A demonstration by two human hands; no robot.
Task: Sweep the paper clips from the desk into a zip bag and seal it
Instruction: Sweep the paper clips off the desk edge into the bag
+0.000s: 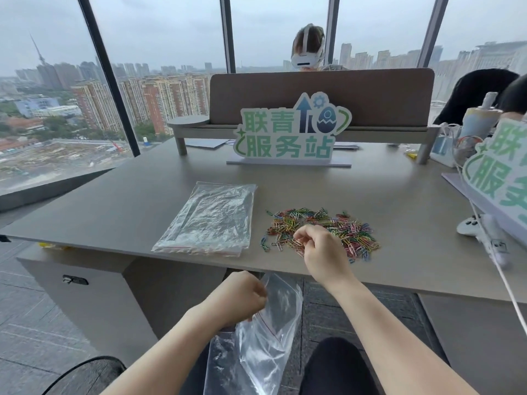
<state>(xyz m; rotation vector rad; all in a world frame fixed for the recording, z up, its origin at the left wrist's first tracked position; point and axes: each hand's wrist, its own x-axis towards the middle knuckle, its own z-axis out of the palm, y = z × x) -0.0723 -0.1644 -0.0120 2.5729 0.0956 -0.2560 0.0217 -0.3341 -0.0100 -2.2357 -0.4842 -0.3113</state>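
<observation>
A heap of coloured paper clips [336,228] lies on the grey desk [128,206] near its front edge. My right hand [322,252] rests over the near side of the heap, fingers curled around a few clips. Below the desk edge my left hand [242,297] grips the rim of a clear zip bag [265,346] with a red seal line; the bag hangs down over my lap. A stack of spare clear zip bags [211,218] lies flat on the desk to the left of the clips.
A green and white sign [291,135] stands at the desk's middle back, before a brown partition [370,95] with a person in a headset behind it. Another sign [502,172], a white controller [473,226] and a cable lie at the right.
</observation>
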